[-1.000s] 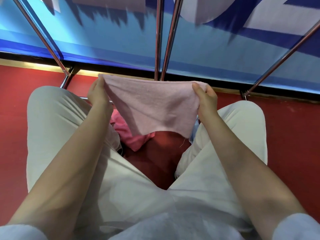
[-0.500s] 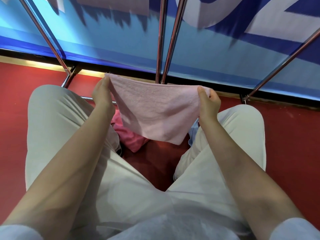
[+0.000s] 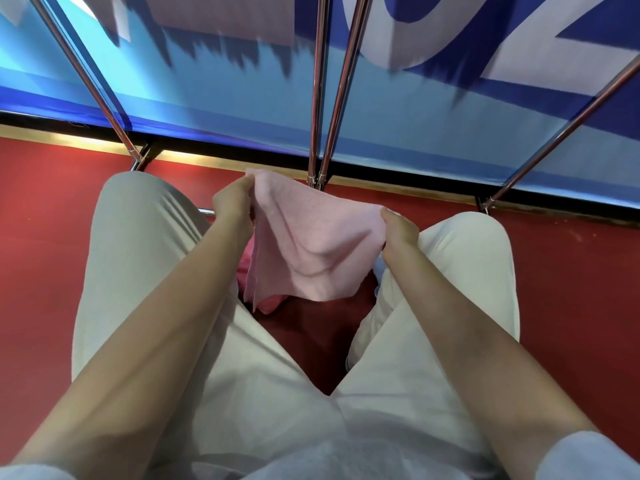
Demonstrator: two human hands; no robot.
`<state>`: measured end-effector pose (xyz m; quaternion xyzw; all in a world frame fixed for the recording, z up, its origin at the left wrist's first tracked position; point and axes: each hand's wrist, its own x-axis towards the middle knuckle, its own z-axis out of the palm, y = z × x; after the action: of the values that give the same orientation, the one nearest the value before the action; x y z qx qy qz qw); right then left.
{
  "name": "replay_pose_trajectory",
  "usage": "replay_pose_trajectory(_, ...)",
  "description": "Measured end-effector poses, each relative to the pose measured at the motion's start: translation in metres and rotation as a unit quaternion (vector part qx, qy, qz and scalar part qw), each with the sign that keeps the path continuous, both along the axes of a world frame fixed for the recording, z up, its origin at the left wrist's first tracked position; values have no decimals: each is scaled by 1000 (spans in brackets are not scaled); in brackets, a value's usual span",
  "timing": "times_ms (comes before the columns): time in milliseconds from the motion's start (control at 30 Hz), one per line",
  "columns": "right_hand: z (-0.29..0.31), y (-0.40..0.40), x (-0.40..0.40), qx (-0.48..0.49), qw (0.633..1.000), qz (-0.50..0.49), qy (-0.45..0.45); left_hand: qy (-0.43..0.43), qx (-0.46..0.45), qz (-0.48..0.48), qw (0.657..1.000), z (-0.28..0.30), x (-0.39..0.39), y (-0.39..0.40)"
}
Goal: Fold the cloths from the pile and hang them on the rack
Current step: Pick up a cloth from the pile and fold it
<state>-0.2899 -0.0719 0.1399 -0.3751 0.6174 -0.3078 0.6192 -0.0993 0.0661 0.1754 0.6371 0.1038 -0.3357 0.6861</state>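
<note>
I pinch the pink cloth [image 3: 311, 251] by its top corners, left hand [image 3: 233, 206] and right hand [image 3: 400, 233], letting it sag toward a fold below the rack [image 3: 320, 91].

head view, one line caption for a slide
Both hands pinch a pink cloth before the rack.

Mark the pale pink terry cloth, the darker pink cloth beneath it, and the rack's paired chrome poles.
Pale pink terry cloth [image 3: 311, 251], head view, sagging middle.
Darker pink cloth [image 3: 268, 304], head view, lower edge.
Paired chrome poles [image 3: 317, 98], head view, left pole's shaft.
</note>
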Motion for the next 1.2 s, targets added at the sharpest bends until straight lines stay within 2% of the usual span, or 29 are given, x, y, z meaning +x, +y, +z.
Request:
replay_pose_trajectory(200,8,12,16,-15,996,29,-85,-79,-14,-59,995,-2,-30,-20)
replay_pose_trajectory(300,13,18,26,-50,992,59,-104,-82,-32,-61,994,-1,-42,-27)
replay_pose_trajectory(467,23,28,40,-139,980,112,-86,-82,-65,-68,992,1,-54,-33)
replay_pose_trajectory(700,32,41,54,-195,960,189,-62,-108,-84,-68,988,5,-62,-32)
replay_pose_trajectory(800,34,42,60,-160,961,206,-89,-89,-98,-52,990,9,-58,-30)
replay_pose_trajectory(967,46,42,67,-51,948,213,-230,-53,-106,-17,993,14,-49,-29)
replay_pose_trajectory(1100,45,44,72,-49,937,241,-250,-8,-134,20,991,22,-47,-28)
replay_pose_trajectory(1200,44,45,76,-73,946,231,-217,17,-148,24,988,27,-50,-28)
